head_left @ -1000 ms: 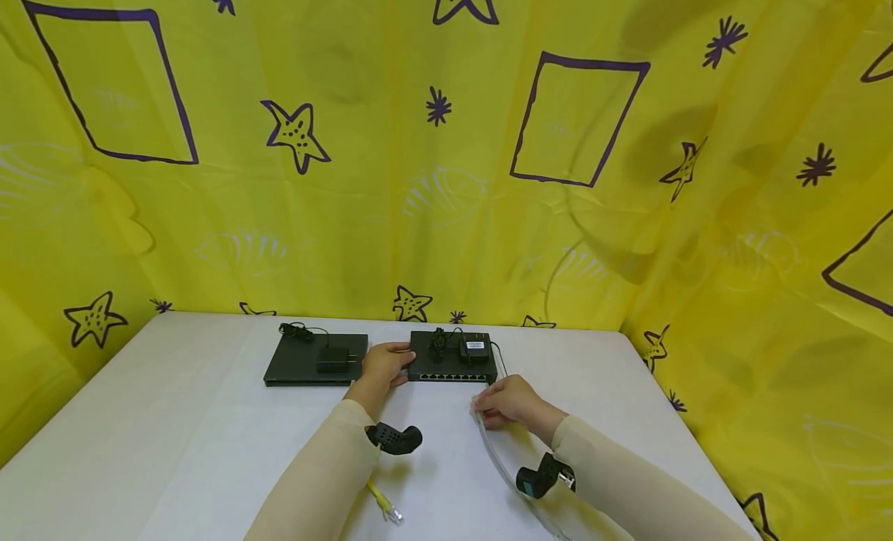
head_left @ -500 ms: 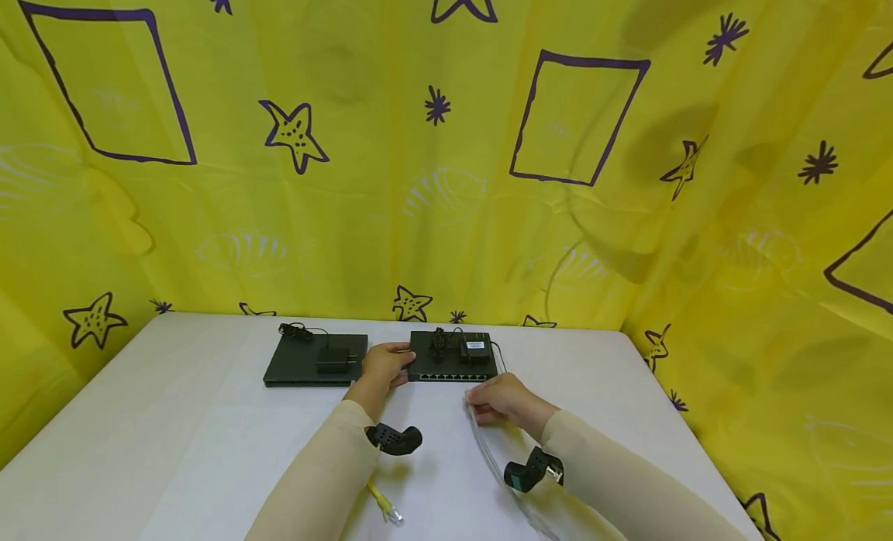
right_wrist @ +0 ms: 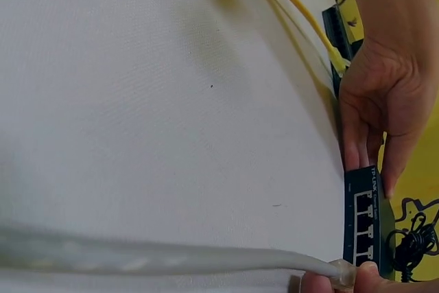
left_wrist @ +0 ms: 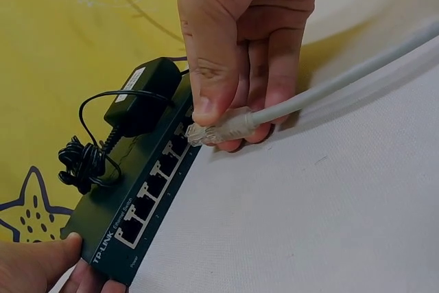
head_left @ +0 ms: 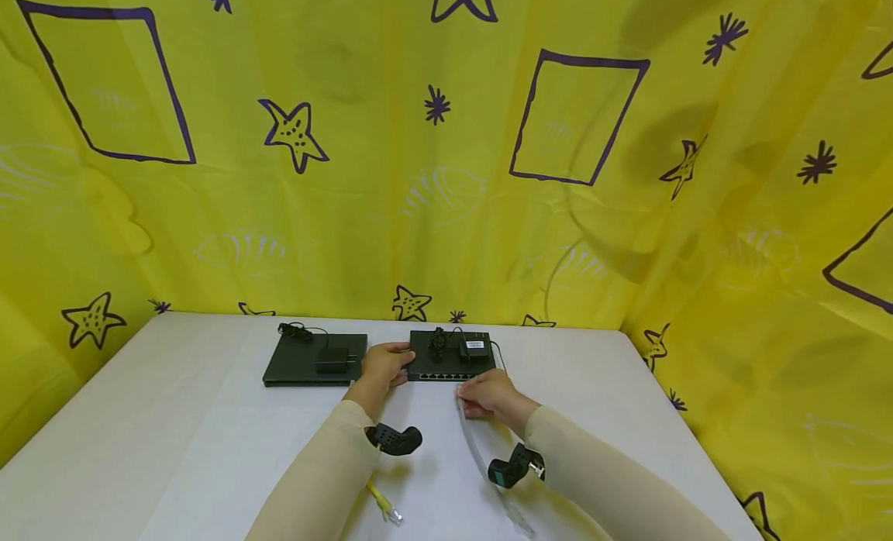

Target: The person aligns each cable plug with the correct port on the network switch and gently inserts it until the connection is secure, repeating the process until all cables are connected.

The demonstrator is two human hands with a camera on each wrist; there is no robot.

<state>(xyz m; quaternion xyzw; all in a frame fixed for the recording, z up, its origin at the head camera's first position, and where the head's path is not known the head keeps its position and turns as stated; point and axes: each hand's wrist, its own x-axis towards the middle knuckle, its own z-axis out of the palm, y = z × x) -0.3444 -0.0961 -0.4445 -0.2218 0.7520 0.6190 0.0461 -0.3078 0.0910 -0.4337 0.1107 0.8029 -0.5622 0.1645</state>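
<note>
A black Ethernet switch (head_left: 421,351) lies on the white table with its row of ports facing the person. Its left end is gripped by my left hand (head_left: 382,366), thumb on top and fingers at the front and underside. My right hand (head_left: 491,394) pinches the clear plug (left_wrist: 233,126) of a grey Ethernet cable (left_wrist: 343,80) between thumb and fingers. In the left wrist view the plug's tip overlaps the ports toward the right end of the row. The cable trails from the plug toward the front of the table.
On the switch sit a black power adapter (left_wrist: 145,95) and its bundled cord (left_wrist: 82,164). A second black box (head_left: 300,363), with another adapter (head_left: 332,360) on it, lies left of my left hand. A yellow cable (head_left: 380,498) shows beside the left forearm.
My right hand has moved left and slightly away from the person along the front of the switch, taking the plug and cable with it. My left hand stays in place.
</note>
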